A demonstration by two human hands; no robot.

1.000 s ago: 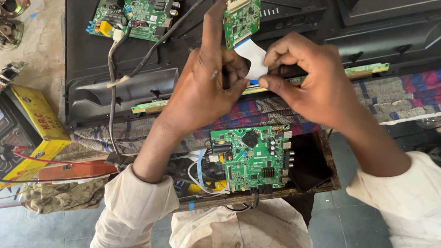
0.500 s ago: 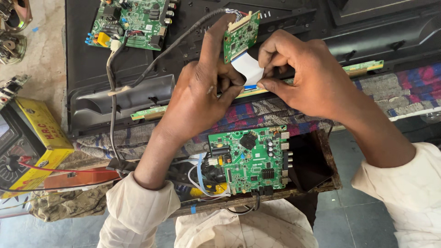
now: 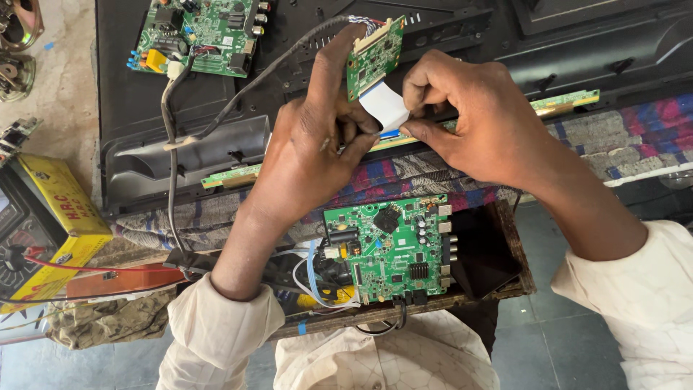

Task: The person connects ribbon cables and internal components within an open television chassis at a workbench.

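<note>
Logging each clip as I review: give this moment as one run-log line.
left hand: holds small green board upright | right hand: pinches white flat ribbon cable under it | larger circuit board: lies below, untouched

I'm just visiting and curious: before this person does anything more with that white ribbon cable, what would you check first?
1. Small board held firmly by left hand: ok.
2. Right hand pinching ribbon cable: ok.
3. Cable free of sharp creases: cannot tell, the fingers cover part of it.
4. Cable's lower end seated in the long strip board: cannot tell, hidden.
5. Grey wire bundle clear of the cable: ok.
6. Lower green board resting flat on its tray: ok.
</note>
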